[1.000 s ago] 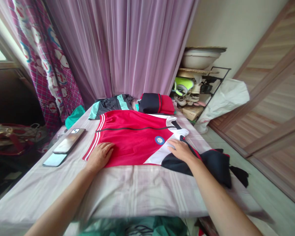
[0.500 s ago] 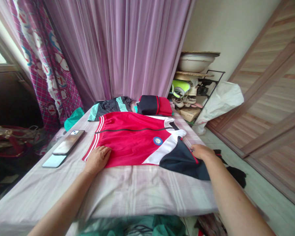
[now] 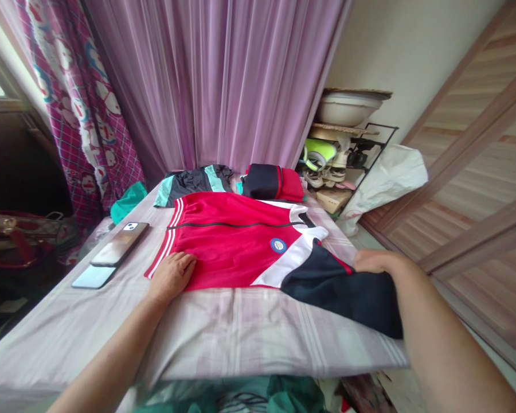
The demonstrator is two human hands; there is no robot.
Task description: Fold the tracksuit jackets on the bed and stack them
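A red jacket (image 3: 232, 241) with white stripes, a round badge and a black zip line lies flat on the bed (image 3: 223, 332). My left hand (image 3: 172, 276) rests flat on its lower left hem, fingers stretched out. The jacket's dark navy sleeve (image 3: 348, 292) stretches to the right over the bed's edge. At the sleeve's far edge sits my right hand (image 3: 372, 261), curled; its fingers are hidden from view.
Two phones (image 3: 120, 244) lie at the left of the bed. Folded clothes, a black and teal one (image 3: 195, 180) and a navy and red one (image 3: 273, 182), sit at the far end by the purple curtain. A shoe rack (image 3: 339, 160) and white bag (image 3: 391, 172) stand right.
My right hand has moved from the jacket's white panel out to the right, and the navy sleeve now lies stretched flat. My left hand has stayed on the hem.
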